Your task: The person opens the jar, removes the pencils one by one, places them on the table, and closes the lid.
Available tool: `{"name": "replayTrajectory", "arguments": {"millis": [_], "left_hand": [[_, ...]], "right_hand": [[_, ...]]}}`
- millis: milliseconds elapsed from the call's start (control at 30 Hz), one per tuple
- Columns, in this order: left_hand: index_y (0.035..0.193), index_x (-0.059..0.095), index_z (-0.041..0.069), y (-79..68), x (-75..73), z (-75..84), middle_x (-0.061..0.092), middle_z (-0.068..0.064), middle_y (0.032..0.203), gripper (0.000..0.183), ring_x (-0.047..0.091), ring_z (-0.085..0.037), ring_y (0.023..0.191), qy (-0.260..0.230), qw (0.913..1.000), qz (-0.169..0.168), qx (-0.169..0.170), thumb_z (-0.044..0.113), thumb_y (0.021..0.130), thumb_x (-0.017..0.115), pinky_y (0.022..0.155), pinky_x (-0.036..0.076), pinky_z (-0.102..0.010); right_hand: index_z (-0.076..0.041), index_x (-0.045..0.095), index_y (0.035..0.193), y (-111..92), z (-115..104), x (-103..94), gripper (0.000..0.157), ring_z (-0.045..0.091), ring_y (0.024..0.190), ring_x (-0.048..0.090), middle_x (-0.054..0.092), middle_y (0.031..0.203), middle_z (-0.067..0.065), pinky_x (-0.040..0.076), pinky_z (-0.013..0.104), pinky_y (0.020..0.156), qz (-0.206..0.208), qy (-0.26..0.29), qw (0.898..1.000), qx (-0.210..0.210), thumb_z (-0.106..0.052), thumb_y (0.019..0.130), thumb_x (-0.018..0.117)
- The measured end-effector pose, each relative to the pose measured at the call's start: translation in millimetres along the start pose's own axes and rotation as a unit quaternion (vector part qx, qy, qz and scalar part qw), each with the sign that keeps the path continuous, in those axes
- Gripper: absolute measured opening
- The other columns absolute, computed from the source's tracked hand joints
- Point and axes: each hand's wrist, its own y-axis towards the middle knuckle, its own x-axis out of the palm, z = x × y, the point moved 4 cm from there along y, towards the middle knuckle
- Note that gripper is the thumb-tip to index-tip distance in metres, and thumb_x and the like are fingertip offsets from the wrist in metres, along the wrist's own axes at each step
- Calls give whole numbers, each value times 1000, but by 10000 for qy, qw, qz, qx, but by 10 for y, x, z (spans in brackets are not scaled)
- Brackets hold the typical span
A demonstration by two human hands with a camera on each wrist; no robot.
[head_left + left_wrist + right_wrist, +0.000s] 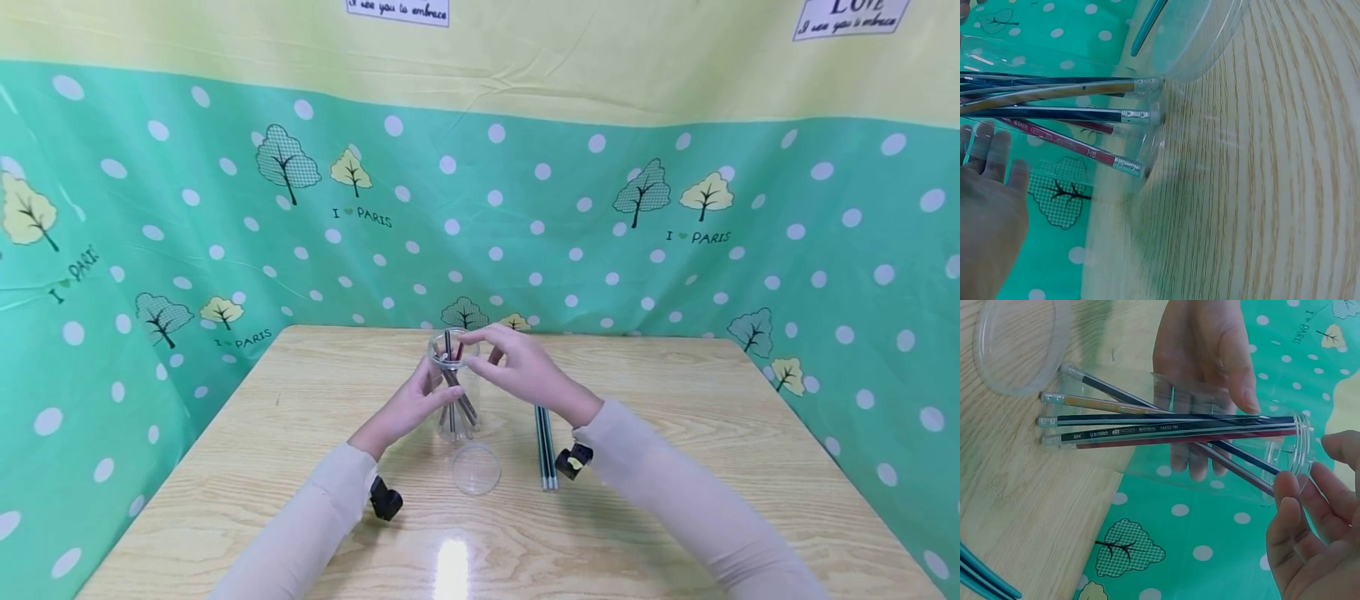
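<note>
A clear plastic jar (442, 427) stands near the middle of the table, several pencils (1172, 429) leaning inside it. Dark, maroon and yellow-brown shafts show through its wall, eraser ends down. My left hand (408, 407) grips the jar from the left side, thumb across the front and fingers behind. Over the mouth is my right hand (528, 367), thumb and fingertips close around the rim with no pencil between them. In front of the jar, a round clear lid (476, 469) lies flat. Teal-and-black striped pencils (547, 450) lie side by side to its right.
The wood-grain table (300, 467) reaches back to a green polka-dot curtain (420, 250) printed with trees. Small black cameras are strapped at the left wrist (386, 498) and right wrist (574, 460). A bright light reflection shows near the table's front.
</note>
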Motion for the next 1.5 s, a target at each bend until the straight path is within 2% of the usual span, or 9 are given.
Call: {"name": "replayTrajectory", "arguments": {"millis": [200, 367, 467, 700, 833, 1067, 1167, 1367, 1500], "left_hand": [[161, 9, 37, 9, 0, -4, 22, 5, 164, 83, 21, -30, 149, -17, 10000, 6, 37, 27, 100, 65, 116, 16, -63], [159, 10, 43, -3, 5, 3, 23, 4, 164, 82, 20, -28, 149, -140, 9999, -66, 25, 26, 100, 64, 116, 16, -62], [159, 10, 45, -7, 7, 4, 23, 5, 164, 82, 20, -30, 149, -101, 9999, -58, 16, 27, 100, 64, 116, 15, -63], [161, 11, 36, -10, 10, -14, 14, 5, 166, 81, 16, -37, 149, -47, 10000, 0, -50, 29, 100, 64, 115, 16, -65], [160, 11, 39, -12, 7, -27, 14, 7, 166, 81, 15, -36, 150, -69, 9999, 24, -118, 30, 100, 65, 116, 16, -63], [161, 10, 35, -11, 7, -27, 13, 3, 166, 82, 15, -36, 150, -50, 10000, 13, -30, 28, 100, 64, 116, 15, -62], [161, 11, 37, -15, 4, -30, 15, 5, 166, 81, 16, -35, 150, -75, 10000, 6, -34, 27, 100, 64, 116, 16, -63], [160, 12, 38, -6, 2, -28, 31, 6, 161, 79, 20, -30, 149, -63, 9998, -87, 148, 26, 101, 63, 115, 14, -67], [160, 13, 39, -5, 1, -36, 31, 8, 160, 79, 20, -30, 149, -77, 9999, -68, 99, 26, 100, 64, 114, 16, -66]], "right_hand": [[-13, 64, 133, 45, -19, 62, 37, 15, 70, 61, 66, 126, 1, 52, 28, 59, -292, -149, 9995, -42, -27, 99, 66], [-13, 63, 136, 78, -61, 101, 39, 13, 58, 60, 67, 123, 2, 51, 28, 53, -548, -104, 9984, -68, -27, 100, 65], [-14, 63, 136, 98, -74, 123, 38, 10, 57, 60, 68, 121, -1, 52, 28, 52, -630, -149, 9979, -23, -29, 101, 63], [-16, 67, 131, 138, -89, 154, 31, 12, 66, 61, 70, 118, -2, 53, 25, 61, -651, -494, 9966, -38, -27, 102, 61], [-16, 68, 129, 146, -106, 158, 31, 7, 69, 60, 70, 118, -3, 52, 24, 64, -671, -703, 9953, -4, -27, 102, 60], [-15, 68, 127, 149, -138, 162, 29, 7, 71, 61, 71, 117, -1, 53, 24, 66, -709, -730, 9948, 26, -27, 102, 60], [-15, 69, 125, 149, -134, 166, 27, 6, 73, 61, 71, 114, -2, 53, 23, 66, -658, -701, 9954, -9, -26, 102, 61], [-14, 71, 119, 149, -133, 163, 21, 8, 70, 63, 72, 108, -1, 53, 22, 62, -517, -635, 9965, -171, -23, 101, 63], [-13, 71, 118, 150, -137, 155, 22, 7, 71, 63, 72, 107, -1, 54, 22, 64, -527, -636, 9964, -198, -24, 100, 64]]}}
